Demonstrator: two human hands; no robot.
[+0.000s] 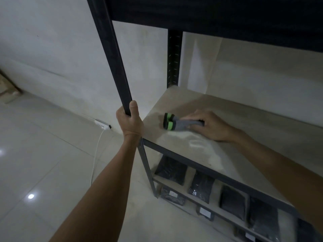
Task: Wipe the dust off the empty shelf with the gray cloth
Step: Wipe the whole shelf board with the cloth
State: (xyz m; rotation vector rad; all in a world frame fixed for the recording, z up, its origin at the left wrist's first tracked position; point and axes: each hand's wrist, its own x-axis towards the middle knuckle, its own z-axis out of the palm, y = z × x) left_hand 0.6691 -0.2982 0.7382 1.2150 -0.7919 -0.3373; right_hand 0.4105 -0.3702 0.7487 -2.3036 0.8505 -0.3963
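Note:
The empty shelf (244,154) is a pale beige board in a dark metal rack, with white dust smeared near its front left corner. A gray cloth (181,124) with green and black bands at one end lies on the board near the left side. My right hand (209,124) rests on the board and grips the cloth's right end, fingers curled round it. My left hand (130,119) grips the rack's dark front left post (111,55) just above the shelf corner.
Black packed bags (201,187) line the lower shelves. A dark shelf (227,18) hangs overhead. A white power strip (103,124) and its cable lie on the glossy tiled floor by the wall at left.

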